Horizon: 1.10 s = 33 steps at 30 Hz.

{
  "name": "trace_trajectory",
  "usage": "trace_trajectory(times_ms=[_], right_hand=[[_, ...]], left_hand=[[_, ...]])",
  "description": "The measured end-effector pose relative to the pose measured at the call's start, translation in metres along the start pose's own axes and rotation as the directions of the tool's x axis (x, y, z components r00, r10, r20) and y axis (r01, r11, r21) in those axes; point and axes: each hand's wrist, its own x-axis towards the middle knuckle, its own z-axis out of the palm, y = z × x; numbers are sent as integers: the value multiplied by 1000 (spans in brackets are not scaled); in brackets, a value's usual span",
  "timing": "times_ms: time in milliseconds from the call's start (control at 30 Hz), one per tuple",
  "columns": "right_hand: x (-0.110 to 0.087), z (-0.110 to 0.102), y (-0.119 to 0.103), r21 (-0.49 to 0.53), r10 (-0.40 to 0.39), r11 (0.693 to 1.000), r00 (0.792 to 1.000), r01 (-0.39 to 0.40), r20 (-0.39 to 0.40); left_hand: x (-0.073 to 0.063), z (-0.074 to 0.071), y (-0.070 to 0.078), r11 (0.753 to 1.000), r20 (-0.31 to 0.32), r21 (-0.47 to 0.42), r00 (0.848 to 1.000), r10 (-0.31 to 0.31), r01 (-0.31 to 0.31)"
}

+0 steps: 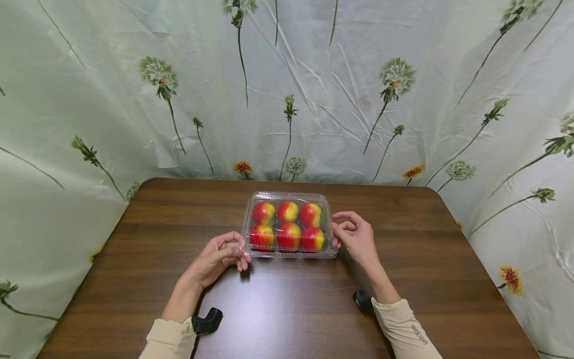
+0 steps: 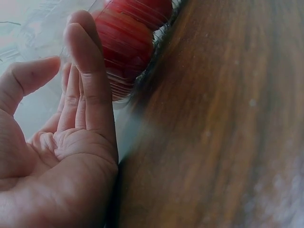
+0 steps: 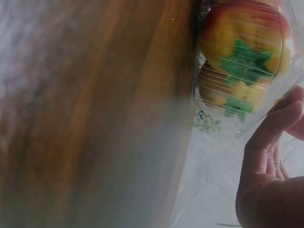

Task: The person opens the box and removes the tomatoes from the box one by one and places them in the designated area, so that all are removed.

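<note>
- Head view: a clear plastic container (image 1: 287, 255) is near the middle of the far half of the desk (image 1: 278, 309); whether its base touches the wood, I cannot tell.
- Inside are six red-and-yellow fruits (image 1: 288, 236), in two rows of three.
- The left hand (image 1: 217, 257) is at the container's near left corner; its grip is narrow, pinching the plastic edge between thumb and fingers.
- The right hand (image 1: 359, 240) is at the right side; its grip is nearly closed, thumb and fingers pinching the rim.
- Left wrist view: the longer fingers lie fairly straight beside the plastic.
- Right wrist view: green leaf shapes (image 3: 244, 64) show through the ribbed wall.
- Pale sleeves (image 1: 405, 326) cover the forearms, with a black device (image 1: 208, 321) at each wrist.
- Behind the desk hangs flower-printed cloth (image 1: 314, 119).
</note>
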Motion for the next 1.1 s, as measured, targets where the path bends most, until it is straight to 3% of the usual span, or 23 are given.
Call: trace_trajectory(times_ms=[300, 633, 1100], right_hand=[[-1, 1, -1, -10, -31, 999, 999, 31, 8], [-2, 0, -7, 5, -52, 999, 999, 52, 16], [6, -8, -16, -53, -77, 996, 997, 77, 9]], left_hand=[[-2, 0, 1, 1000, 15, 4, 1000, 1, -1], [-3, -2, -2, 1000, 79, 20, 997, 18, -20], [0, 0, 2, 999, 60, 39, 998, 10, -12]])
